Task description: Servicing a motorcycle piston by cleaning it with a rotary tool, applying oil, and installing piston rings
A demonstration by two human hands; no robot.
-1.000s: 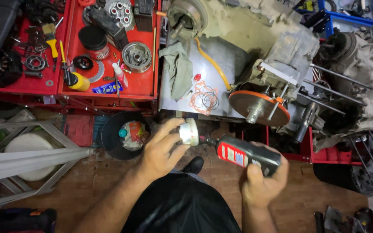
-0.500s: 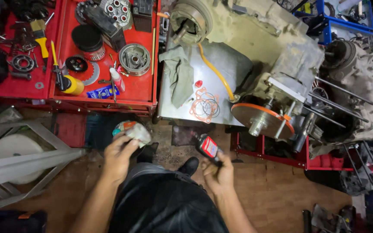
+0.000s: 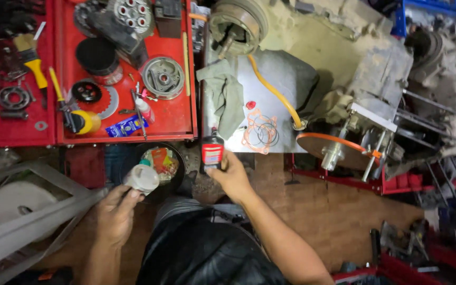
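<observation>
Dominating the upper right of the head view, one mud-caked engine block (image 3: 354, 58) sits on the grey metal worktop (image 3: 286, 79), with one yellow hose (image 3: 275, 92) curving down across it, one olive rag (image 3: 222, 97) draped at its left, and one orange-rimmed disc (image 3: 333, 145) at its lower edge. Two red trays (image 3: 178, 113) fill the upper left, holding one ribbed clutch drum (image 3: 163, 78), one black round tin (image 3: 97, 57), one yellow-handled brush (image 3: 32, 60) and one small blue packet (image 3: 126, 126). Below them one black bowl (image 3: 178, 174) of scraps rests on the brick floor. Both hands are in sight: the right hand (image 3: 234, 177) has its grip closed round one red-labelled black bottle (image 3: 212, 150), held upright at the worktop's front edge, and the left hand (image 3: 114, 216) has its grip wrapped on one white cap-like piece (image 3: 142, 178) just beside the bowl. Compared with half a second earlier, the bottle has gone from tilted low over the lap to upright near the worktop, and the left hand has dropped leftward.
</observation>
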